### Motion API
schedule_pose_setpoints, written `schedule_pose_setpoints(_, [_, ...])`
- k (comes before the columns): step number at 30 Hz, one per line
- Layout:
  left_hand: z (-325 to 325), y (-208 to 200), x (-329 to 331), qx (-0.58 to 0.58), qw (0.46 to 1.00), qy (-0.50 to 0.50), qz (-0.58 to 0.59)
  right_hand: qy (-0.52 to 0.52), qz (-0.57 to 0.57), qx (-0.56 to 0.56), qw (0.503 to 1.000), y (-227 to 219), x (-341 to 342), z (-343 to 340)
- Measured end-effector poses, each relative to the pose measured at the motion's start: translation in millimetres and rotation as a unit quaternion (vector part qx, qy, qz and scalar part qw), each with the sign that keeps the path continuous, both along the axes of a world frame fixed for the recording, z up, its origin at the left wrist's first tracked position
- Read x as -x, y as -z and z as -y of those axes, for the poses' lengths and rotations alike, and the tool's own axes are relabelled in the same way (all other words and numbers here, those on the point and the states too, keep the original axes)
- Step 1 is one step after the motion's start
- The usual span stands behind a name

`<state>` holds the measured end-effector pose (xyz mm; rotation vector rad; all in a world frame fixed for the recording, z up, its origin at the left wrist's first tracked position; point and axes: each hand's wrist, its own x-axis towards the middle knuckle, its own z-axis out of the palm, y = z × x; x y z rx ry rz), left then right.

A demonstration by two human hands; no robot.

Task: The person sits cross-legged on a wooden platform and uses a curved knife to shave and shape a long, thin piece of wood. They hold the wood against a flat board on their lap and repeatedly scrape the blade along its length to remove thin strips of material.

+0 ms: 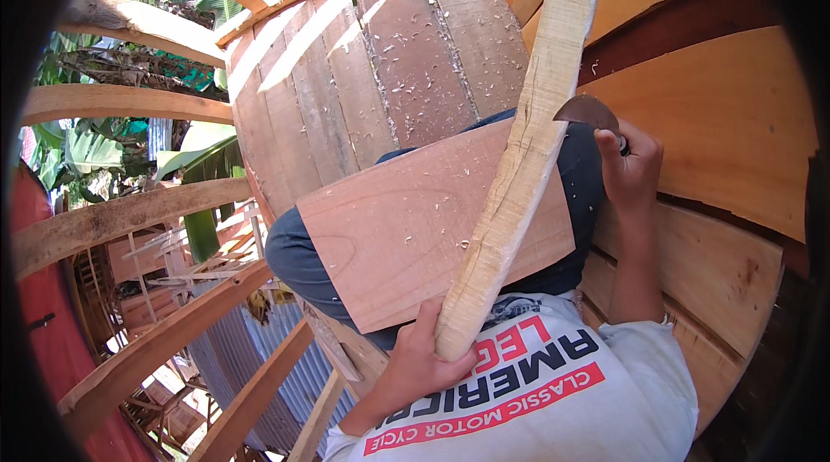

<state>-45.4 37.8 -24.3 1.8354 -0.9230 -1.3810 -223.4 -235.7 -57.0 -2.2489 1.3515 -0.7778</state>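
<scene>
A long pale piece of wood (516,177) slants across my lap, its near end close to my shirt and its far end above the floor. My left hand (424,356) is closed round the near end. In my right hand (635,159) is the handle of a knife with a broad, curved dark blade (586,111). The blade's tip meets the right edge of the wood, past its middle. Beneath the wood, a flat reddish board (389,237) rests across my thighs, with a few shavings on it.
Wood shavings lie scattered over the plank floor (333,82) ahead. Upright slats (138,203) form an open railing on the left, with banana leaves and corrugated sheets beyond. A wall of orange-brown boards (700,125) rises close by my right arm.
</scene>
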Motion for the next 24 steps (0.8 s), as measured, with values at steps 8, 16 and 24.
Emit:
schedule_pose_setpoints(8, [17, -7, -6, 0.010, 0.999, -0.051, 0.012, -0.176, -0.045, 0.014, 0.983, 6, -20, -47])
schedule_pose_setpoints(16, [20, -12, -7, 0.002, 0.999, -0.039, 0.014, -0.093, -0.053, 0.040, 0.993, 7, -18, -27])
schedule_pose_setpoints(24, [8, -5, -10, 0.007, 1.000, -0.018, 0.021, -0.086, -0.040, 0.006, 0.995, -7, -11, -18])
